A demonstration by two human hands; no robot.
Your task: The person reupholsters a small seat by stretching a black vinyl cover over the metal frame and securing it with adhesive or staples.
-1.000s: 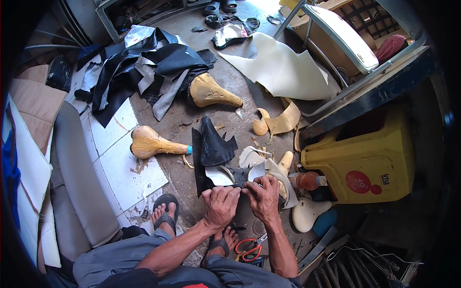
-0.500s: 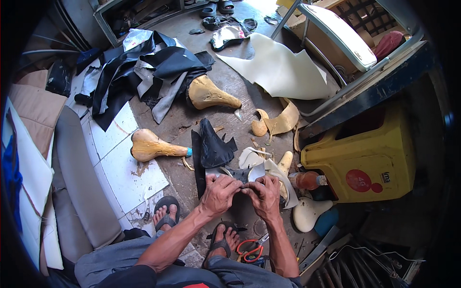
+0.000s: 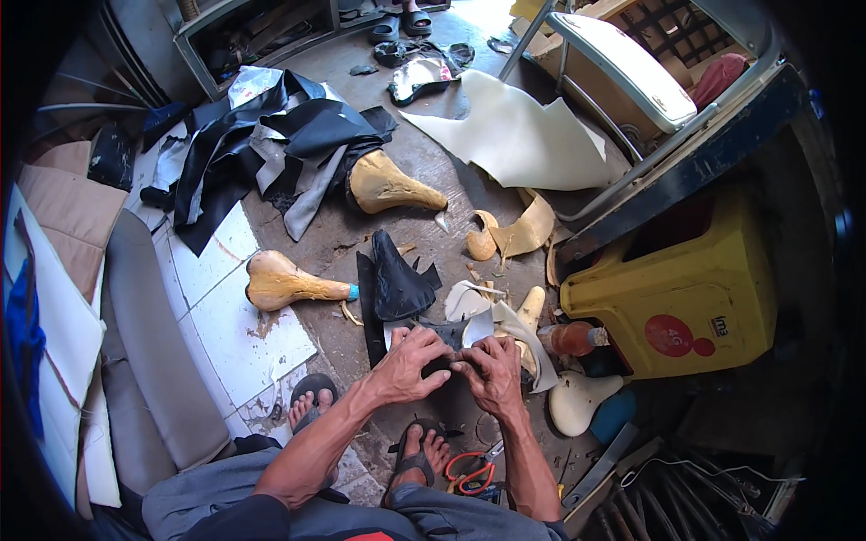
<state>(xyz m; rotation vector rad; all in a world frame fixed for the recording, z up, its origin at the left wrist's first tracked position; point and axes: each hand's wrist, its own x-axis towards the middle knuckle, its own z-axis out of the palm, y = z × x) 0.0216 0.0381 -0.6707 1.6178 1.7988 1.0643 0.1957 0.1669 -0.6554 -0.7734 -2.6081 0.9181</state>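
Note:
My left hand (image 3: 413, 365) and my right hand (image 3: 487, 371) pinch a small dark piece of material (image 3: 444, 341), whose exact shape is hidden by my fingers; pale white material shows beside it. Just beyond lies a black saddle-shaped piece (image 3: 400, 279) on a black sheet. Cream offcuts (image 3: 467, 300) and an upright-lying cream foam piece (image 3: 530, 307) are near my right hand. To the left rests a tan saddle foam (image 3: 287, 281) with a blue tip. Orange-handled scissors (image 3: 469, 478) lie below my hands, beside my sandalled foot.
Crumpled black sheets (image 3: 298, 135), another tan saddle foam (image 3: 388, 185) and a white sheet (image 3: 505, 126) cover the far floor. Grey padded cushioning (image 3: 158, 352) is at left. A yellow plastic container (image 3: 667, 298), an orange bottle (image 3: 568, 340), a white saddle (image 3: 577, 401) and a metal chair (image 3: 622, 68) line the right.
My left hand has shifted slightly and its fingers are curled differently at the dark piece. Both hands stay close together. The whole view has moved slightly.

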